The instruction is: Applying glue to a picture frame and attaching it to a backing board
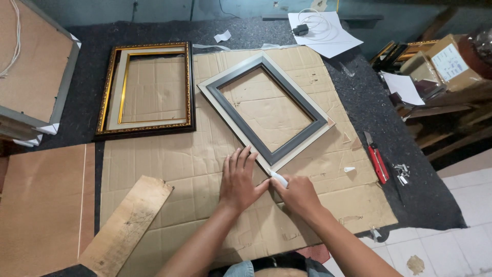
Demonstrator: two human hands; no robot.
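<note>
Head view: your left hand [239, 180] is lying flat, fingers spread, steadying the grey-and-cream frame [266, 112] at its near corner while your right hand [298, 195], alongside, is closing around a small white piece [279, 179]

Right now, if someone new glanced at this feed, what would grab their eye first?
Probably the grey and cream picture frame, lying skewed on the creased cardboard sheet at mid-table, with the left hand flat beside its near corner and the right hand pressing a small white piece against that corner. Next, the ornate gold and black frame lying to the left, and a red utility knife on the dark mat to the right.
</note>
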